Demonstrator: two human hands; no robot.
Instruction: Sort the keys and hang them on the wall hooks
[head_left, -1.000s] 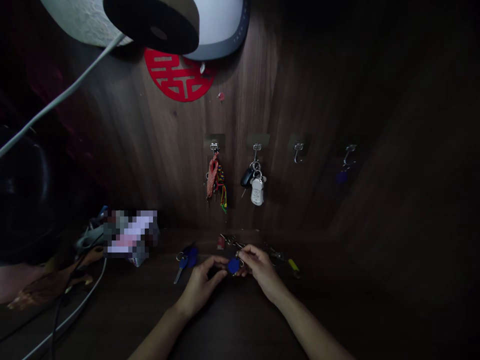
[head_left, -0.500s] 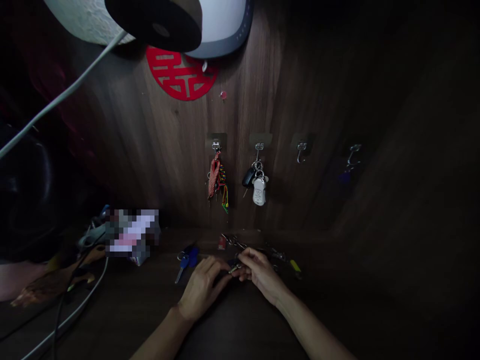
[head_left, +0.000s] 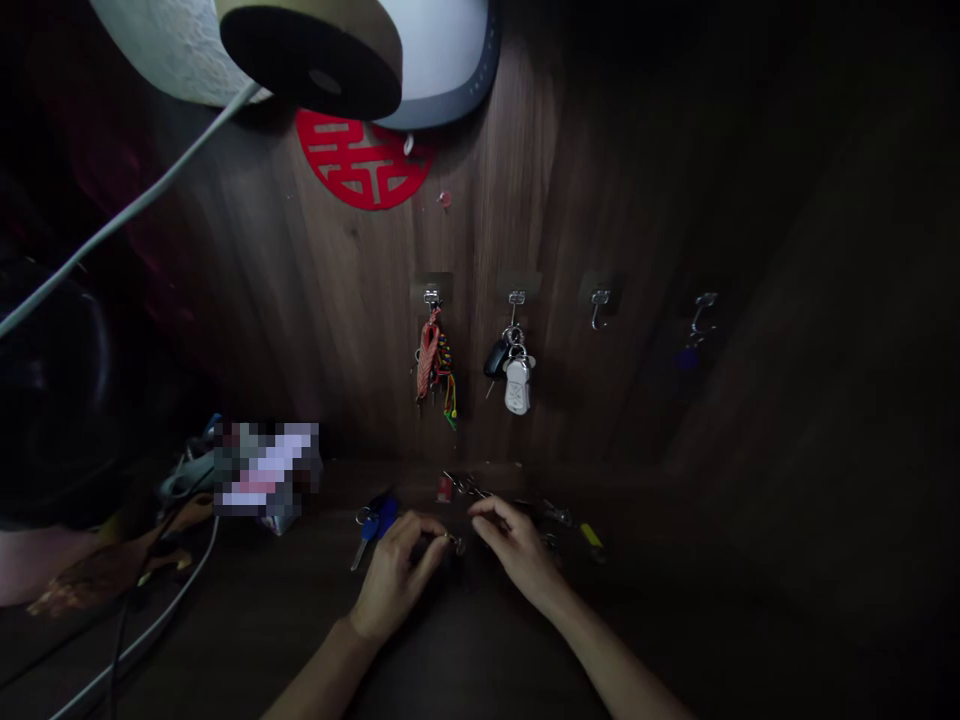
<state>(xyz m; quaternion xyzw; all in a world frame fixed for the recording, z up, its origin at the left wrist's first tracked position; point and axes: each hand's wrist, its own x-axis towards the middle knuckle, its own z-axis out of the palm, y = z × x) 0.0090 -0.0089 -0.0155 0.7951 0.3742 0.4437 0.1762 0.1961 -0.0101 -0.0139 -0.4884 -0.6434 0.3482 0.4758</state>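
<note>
My left hand (head_left: pixel 401 575) is closed in a pinch, thumb against forefinger, on a small key (head_left: pixel 454 542) whose metal end sticks out to the right. The rest of it is dark and hard to make out. My right hand (head_left: pixel 517 555) hovers just right of it, thumb and fingers apart, holding nothing. Blue keys on a ring (head_left: pixel 379 520) lie left of my left hand. Behind my right hand, a metal clasp chain (head_left: pixel 470 486) lies beside a small red tag (head_left: pixel 445 488). To its right lies a bunch of keys (head_left: pixel 556 513) with a yellow tag (head_left: pixel 591 536).
On the wooden wall, one hook holds keys with a braided red cord (head_left: pixel 428 360), another a white key fob (head_left: pixel 517 388). A bare hook (head_left: pixel 599 310) and one with a blue tag (head_left: pixel 687 357) follow. A white cable (head_left: pixel 127 210) crosses at left.
My right hand has let go of the key and opened, drawing slightly apart from my left. My left hand still pinches the key, having shifted a little left. The view has tilted slightly.
</note>
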